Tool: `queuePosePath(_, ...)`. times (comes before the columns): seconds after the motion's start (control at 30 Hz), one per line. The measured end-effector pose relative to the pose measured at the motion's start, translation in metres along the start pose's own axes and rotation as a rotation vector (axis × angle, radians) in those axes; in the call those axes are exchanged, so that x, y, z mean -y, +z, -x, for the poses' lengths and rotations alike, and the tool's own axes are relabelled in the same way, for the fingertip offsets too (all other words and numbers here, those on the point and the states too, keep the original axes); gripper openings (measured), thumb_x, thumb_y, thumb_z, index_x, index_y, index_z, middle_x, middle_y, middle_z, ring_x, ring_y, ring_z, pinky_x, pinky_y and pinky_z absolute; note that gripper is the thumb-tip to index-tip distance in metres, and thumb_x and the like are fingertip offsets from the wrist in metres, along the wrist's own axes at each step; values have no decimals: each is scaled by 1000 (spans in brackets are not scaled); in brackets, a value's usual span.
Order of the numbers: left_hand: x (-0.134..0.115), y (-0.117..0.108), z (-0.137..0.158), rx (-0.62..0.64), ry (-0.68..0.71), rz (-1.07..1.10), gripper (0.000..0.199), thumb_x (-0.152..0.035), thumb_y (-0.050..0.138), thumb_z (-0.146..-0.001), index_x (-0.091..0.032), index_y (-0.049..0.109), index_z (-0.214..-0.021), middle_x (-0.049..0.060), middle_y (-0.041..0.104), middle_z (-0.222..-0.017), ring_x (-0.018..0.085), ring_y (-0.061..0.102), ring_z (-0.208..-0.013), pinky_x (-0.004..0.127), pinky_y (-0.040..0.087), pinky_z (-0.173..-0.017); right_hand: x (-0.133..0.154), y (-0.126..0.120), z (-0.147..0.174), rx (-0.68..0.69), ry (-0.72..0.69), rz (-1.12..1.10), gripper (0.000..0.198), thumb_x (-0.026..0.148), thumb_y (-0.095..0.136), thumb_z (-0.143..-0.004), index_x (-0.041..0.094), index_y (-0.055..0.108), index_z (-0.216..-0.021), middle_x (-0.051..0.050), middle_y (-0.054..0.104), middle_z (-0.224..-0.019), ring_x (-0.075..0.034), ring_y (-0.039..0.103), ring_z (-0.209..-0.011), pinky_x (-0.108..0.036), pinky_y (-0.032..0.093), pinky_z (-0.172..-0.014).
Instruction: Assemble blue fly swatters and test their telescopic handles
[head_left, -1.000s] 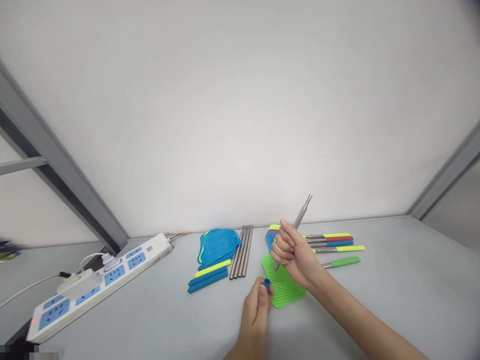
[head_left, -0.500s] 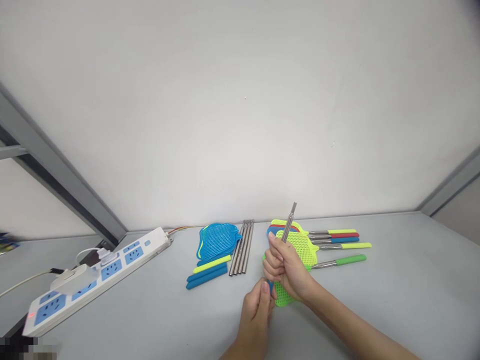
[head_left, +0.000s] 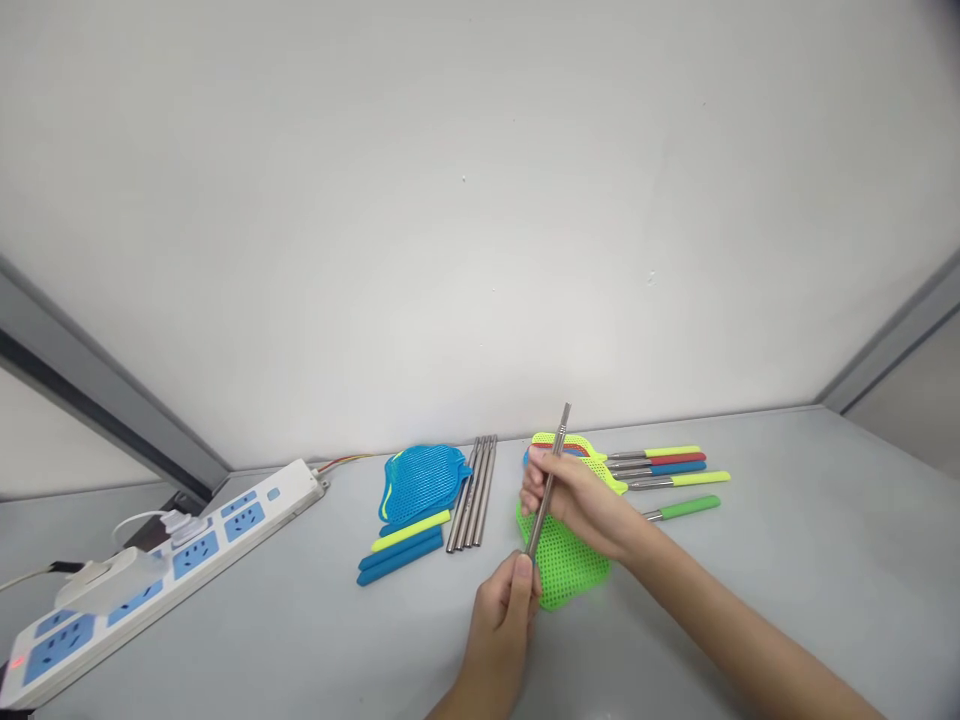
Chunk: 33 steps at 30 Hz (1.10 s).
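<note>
A thin telescopic metal rod (head_left: 540, 520) stands tilted in front of me, its narrow tip pointing up and away. My left hand (head_left: 501, 605) is closed round its lower end, and whatever else lies inside that fist is hidden. Higher up, my right hand (head_left: 574, 492) has thumb and fingers closed round the rod's middle. Under and behind the right hand lies a green fly swatter (head_left: 574, 570) with a mesh head and a green grip. Beyond it, several more fly swatters with yellow, red and blue grips overlap, handles to the right; a yellow grip (head_left: 701, 478) is nearest among these.
Left of the hands, several metal rods (head_left: 471, 500) lie side by side. Beside them are blue swatter heads (head_left: 424, 482), with blue grip sleeves (head_left: 401, 562) and a yellow sleeve (head_left: 410, 531) in front. A white power strip (head_left: 169, 572) with plugs crosses the table's left side.
My right hand has loosened from a full fist to a lighter finger hold on the rod. The blue piece glimpsed at my left hand is now hidden. The view has shifted slightly.
</note>
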<state>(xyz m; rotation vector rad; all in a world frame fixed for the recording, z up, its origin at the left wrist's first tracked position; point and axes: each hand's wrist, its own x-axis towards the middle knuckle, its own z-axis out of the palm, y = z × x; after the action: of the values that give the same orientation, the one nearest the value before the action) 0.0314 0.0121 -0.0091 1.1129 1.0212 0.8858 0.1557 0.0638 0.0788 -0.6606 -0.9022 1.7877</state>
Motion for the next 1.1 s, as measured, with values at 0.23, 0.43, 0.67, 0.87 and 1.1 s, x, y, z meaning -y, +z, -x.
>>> queuePosePath(0.23,0,-3,5,163,7,-117,38,-49,32,-83,-16,44,-69,-7,22,-47,6,18,-43,21,12,-42,25,-6,5,-83,-31,-187,41,36,49,-79,17,27,-49,7,22,-43,-5,20,-38,-20,21,-40)
queuePosePath(0.43,2,-1,7,149,27,-163,40,-50,29,-83,-17,36,-62,-7,24,-49,6,21,-44,21,15,-43,5,3,7,-129,-24,-217,43,36,43,-81,18,21,-49,8,15,-41,-4,11,-36,-19,11,-36)
queuePosePath(0.67,11,0,9,68,16,-118,42,-54,28,-81,-18,34,-60,-8,23,-46,5,20,-41,21,15,-41,-32,11,6,-97,59,-281,45,37,44,-80,18,20,-47,9,13,-38,-4,8,-33,-18,7,-34)
queuePosePath(0.87,9,1,8,87,8,-108,42,-52,29,-82,-17,34,-60,-8,24,-46,5,20,-40,21,15,-41,-33,5,5,-116,55,-307,45,38,46,-79,18,20,-48,9,14,-38,-3,8,-33,-18,7,-34)
queuePosePath(1.1,2,1,8,89,-23,-89,40,-52,30,-82,-17,36,-63,-8,26,-44,4,21,-38,20,15,-39,-30,5,3,-125,57,-291,44,36,46,-79,18,22,-48,9,15,-39,-4,9,-34,-18,9,-34)
